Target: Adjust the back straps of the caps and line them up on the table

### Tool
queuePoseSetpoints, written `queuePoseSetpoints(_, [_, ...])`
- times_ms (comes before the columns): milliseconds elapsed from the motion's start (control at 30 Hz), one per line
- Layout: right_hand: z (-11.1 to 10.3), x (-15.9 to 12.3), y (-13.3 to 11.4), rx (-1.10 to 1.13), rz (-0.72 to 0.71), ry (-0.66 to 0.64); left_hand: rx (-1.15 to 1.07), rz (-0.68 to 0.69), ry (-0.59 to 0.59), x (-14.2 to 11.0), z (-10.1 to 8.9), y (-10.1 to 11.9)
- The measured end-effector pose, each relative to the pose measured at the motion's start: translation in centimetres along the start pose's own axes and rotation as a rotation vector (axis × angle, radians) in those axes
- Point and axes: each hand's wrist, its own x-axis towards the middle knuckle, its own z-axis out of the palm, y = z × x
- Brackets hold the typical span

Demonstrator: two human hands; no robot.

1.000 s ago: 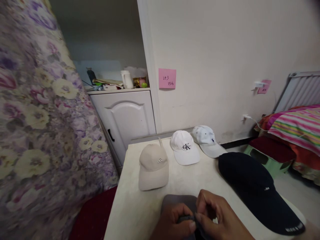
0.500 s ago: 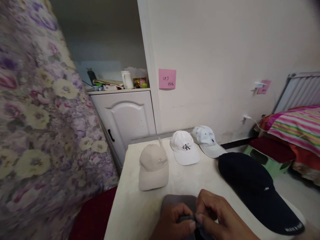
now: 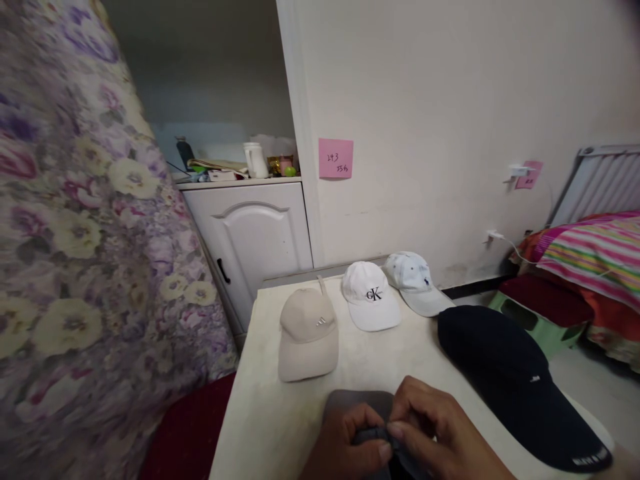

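Note:
Both my hands meet at the bottom edge of the view on a dark grey cap. My left hand pinches a part of it between thumb and fingers. Close against it, my right hand pinches the same spot, which looks like the cap's strap or back edge; the exact part is hidden by the fingers. Beyond them a beige cap lies with its brim toward me. A white cap with black letters and a pale blue cap sit at the back. To the right lies a long-brimmed navy cap.
The caps rest on a cream-covered table. A flowered curtain hangs at the left above a dark red seat. Behind stand a white cabinet and a wall with a pink note. A green-legged stool is at the right.
My right hand's fingers have shifted slightly at the pinched spot on the grey cap. The other caps have stayed where they were.

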Motion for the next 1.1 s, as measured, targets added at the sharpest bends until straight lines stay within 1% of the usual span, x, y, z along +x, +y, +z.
queuePoseSetpoints(100, [0.2,0.1,0.8,0.160,0.040,-0.004,-0.004,-0.009,0.018,0.0,0.0,0.0])
queuePoseSetpoints(167, [0.2,0.0,1.0,0.236,0.083,-0.033,-0.046,-0.023,0.028,0.1,0.1,-0.1])
queuePoseSetpoints(300, [0.0,0.0,0.5,0.343,0.144,-0.105,-0.143,-0.006,0.037,0.1,0.1,-0.2])
queuePoseSetpoints(433, [-0.3,0.0,0.0,0.478,0.082,-0.126,-0.260,0.100,-0.069,0.1,0.2,-0.4])
queuePoseSetpoints(533, [-0.4,0.0,-0.1,0.581,0.036,-0.123,-0.343,0.104,-0.136,0.1,0.5,-0.3])
queuePoseSetpoints(633, [-0.3,-0.1,-0.1,0.709,0.023,-0.122,-0.403,0.111,-0.206,-0.1,0.9,0.0])
queuePoseSetpoints(800, [0.0,0.0,0.3,0.895,-0.004,-0.150,-0.449,0.168,-0.239,-0.2,1.3,0.4])
queuePoseSetpoints(867, [0.0,0.1,0.6,0.921,0.003,-0.165,-0.465,0.184,-0.238,0.0,1.2,0.1])
queuePoseSetpoints(933, [0.0,0.2,0.9,0.900,0.019,-0.160,-0.459,0.181,-0.196,0.2,1.1,-0.4])
queuePoseSetpoints(1033, [0.0,0.3,1.3,0.774,0.051,-0.116,-0.425,0.150,-0.136,0.5,0.7,-1.1])
queuePoseSetpoints(1100, [0.2,0.3,1.5,0.654,0.075,-0.087,-0.427,0.132,-0.128,0.7,0.5,-1.3])
